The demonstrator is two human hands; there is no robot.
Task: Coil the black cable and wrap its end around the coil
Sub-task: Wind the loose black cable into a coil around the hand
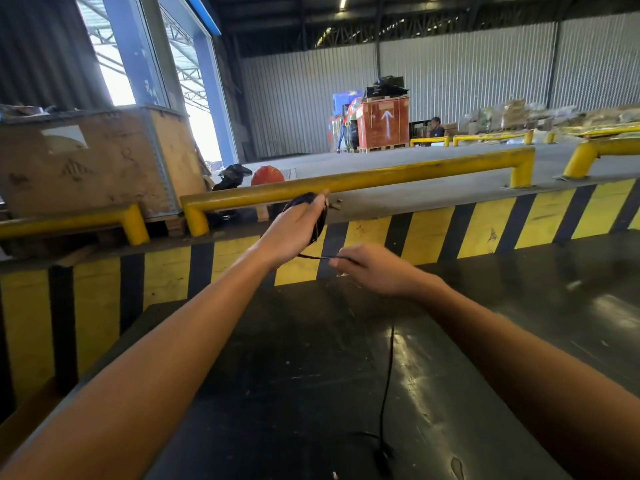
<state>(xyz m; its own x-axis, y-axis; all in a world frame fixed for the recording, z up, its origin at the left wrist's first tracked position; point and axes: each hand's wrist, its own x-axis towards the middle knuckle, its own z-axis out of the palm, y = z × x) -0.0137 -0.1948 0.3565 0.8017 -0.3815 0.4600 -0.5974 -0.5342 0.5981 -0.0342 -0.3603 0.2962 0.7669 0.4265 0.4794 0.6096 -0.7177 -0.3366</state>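
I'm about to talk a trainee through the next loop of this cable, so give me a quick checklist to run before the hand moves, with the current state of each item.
1. Coil held in the left hand: ok, the fingers are closed around it.
2. Right hand has the cable strand: ok, pinched just beside the coil.
3. Strand between the hands free of slack: ok, it runs short and straight.
4. Loose cable on the dark table free of knots: cannot tell, its lower part blurs near the frame edge.
5. Cable end ready for the final wrap: not ok, a length still trails on the table.
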